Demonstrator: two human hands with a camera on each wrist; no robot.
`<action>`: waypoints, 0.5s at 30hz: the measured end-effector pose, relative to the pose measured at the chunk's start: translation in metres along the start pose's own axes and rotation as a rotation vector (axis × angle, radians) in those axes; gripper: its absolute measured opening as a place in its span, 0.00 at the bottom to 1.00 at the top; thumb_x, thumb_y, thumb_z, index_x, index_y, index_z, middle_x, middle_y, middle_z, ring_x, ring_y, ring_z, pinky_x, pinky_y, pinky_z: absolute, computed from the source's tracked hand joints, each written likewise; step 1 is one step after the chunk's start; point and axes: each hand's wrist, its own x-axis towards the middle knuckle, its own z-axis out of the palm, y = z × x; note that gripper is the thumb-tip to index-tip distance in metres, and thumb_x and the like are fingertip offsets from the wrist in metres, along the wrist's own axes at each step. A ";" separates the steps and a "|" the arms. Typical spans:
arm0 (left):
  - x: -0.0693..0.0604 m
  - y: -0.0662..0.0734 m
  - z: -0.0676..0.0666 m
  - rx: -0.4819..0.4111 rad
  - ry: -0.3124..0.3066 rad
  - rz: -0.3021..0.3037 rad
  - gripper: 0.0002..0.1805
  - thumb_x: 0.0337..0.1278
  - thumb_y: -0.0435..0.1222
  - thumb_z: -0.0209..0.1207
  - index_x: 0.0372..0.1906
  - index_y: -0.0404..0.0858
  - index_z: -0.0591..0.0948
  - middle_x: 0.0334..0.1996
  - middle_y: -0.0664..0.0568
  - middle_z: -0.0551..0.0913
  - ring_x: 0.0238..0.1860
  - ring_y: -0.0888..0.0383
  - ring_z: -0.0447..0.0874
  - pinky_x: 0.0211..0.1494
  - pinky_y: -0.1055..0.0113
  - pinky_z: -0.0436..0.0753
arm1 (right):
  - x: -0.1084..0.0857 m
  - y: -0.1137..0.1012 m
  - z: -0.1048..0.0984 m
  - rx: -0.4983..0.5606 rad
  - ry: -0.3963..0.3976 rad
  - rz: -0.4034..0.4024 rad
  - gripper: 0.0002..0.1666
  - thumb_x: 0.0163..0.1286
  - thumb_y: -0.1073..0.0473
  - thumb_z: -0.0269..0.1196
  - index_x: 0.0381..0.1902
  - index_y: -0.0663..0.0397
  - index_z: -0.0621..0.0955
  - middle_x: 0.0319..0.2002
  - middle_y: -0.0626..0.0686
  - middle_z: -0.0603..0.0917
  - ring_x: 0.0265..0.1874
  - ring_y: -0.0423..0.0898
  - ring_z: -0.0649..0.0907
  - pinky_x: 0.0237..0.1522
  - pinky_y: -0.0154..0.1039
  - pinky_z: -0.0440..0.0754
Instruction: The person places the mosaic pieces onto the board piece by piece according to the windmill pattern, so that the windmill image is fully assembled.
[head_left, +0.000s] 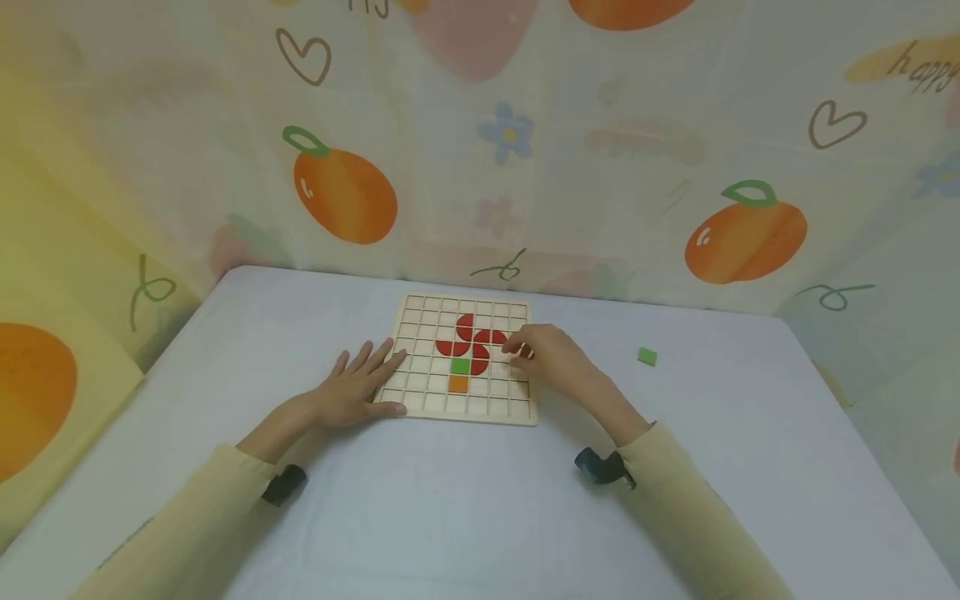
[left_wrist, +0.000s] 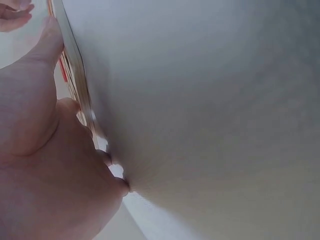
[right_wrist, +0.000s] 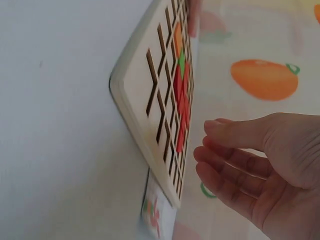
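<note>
A pale wooden grid board [head_left: 498,406] lies on the table. Red rounded pieces [head_left: 480,363] form a pinwheel in its cells, with a green square [head_left: 460,366] and an orange square [head_left: 458,384] in a column below. My left hand [head_left: 351,393] lies with fingers spread, its fingertips and thumb resting on the board's left edge. Above the board's right side hovers my right hand [head_left: 553,357]; in the right wrist view its fingers [right_wrist: 235,175] are loosely bent, thumb apart from them, and I see nothing between them.
A loose green square [head_left: 647,357] lies on the white table [head_left: 450,517] right of the board. The right wrist view shows a printed card [right_wrist: 156,212] by the board's edge. Behind the table hangs a patterned cloth [head_left: 600,167].
</note>
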 end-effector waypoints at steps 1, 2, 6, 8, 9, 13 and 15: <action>0.000 0.000 0.000 -0.002 0.003 0.003 0.50 0.61 0.59 0.57 0.78 0.38 0.50 0.78 0.37 0.40 0.75 0.32 0.31 0.71 0.33 0.32 | -0.001 0.004 -0.003 0.002 0.002 0.009 0.10 0.66 0.64 0.66 0.45 0.57 0.86 0.39 0.50 0.86 0.38 0.46 0.82 0.42 0.39 0.81; -0.001 0.000 -0.001 -0.005 0.004 0.004 0.50 0.61 0.59 0.57 0.78 0.38 0.50 0.78 0.36 0.40 0.75 0.32 0.31 0.70 0.33 0.32 | -0.003 0.008 -0.005 0.000 0.003 0.018 0.10 0.66 0.64 0.66 0.46 0.57 0.86 0.39 0.50 0.86 0.38 0.46 0.82 0.42 0.40 0.81; -0.001 0.003 -0.002 -0.014 0.009 0.008 0.50 0.61 0.58 0.58 0.78 0.37 0.52 0.77 0.36 0.42 0.75 0.31 0.32 0.70 0.32 0.32 | -0.011 0.026 -0.015 0.004 0.022 0.040 0.11 0.66 0.65 0.65 0.46 0.59 0.85 0.38 0.52 0.85 0.37 0.48 0.82 0.40 0.41 0.81; -0.001 0.004 -0.002 -0.012 0.009 0.006 0.49 0.62 0.58 0.58 0.77 0.37 0.52 0.77 0.36 0.42 0.75 0.31 0.33 0.70 0.32 0.33 | -0.016 0.035 -0.020 0.004 0.042 0.032 0.11 0.66 0.66 0.65 0.45 0.61 0.85 0.38 0.54 0.86 0.37 0.49 0.82 0.39 0.43 0.81; -0.001 0.005 -0.002 -0.007 0.007 0.004 0.49 0.62 0.58 0.58 0.78 0.37 0.52 0.77 0.36 0.42 0.75 0.31 0.33 0.70 0.32 0.34 | -0.018 0.040 -0.021 0.006 0.052 0.032 0.11 0.65 0.66 0.65 0.45 0.62 0.85 0.38 0.55 0.86 0.37 0.49 0.83 0.39 0.43 0.82; -0.002 0.005 -0.002 -0.004 0.006 0.001 0.49 0.62 0.57 0.58 0.77 0.37 0.52 0.77 0.36 0.42 0.75 0.31 0.34 0.70 0.32 0.34 | -0.027 0.057 -0.027 -0.018 0.086 0.032 0.11 0.64 0.69 0.65 0.44 0.64 0.85 0.40 0.58 0.86 0.38 0.52 0.84 0.42 0.47 0.82; -0.002 0.005 -0.002 -0.006 0.008 0.002 0.49 0.62 0.57 0.59 0.77 0.37 0.52 0.77 0.36 0.42 0.75 0.31 0.34 0.70 0.32 0.34 | -0.031 0.064 -0.029 -0.036 0.086 0.037 0.11 0.63 0.70 0.65 0.44 0.65 0.85 0.41 0.59 0.86 0.39 0.53 0.84 0.43 0.49 0.82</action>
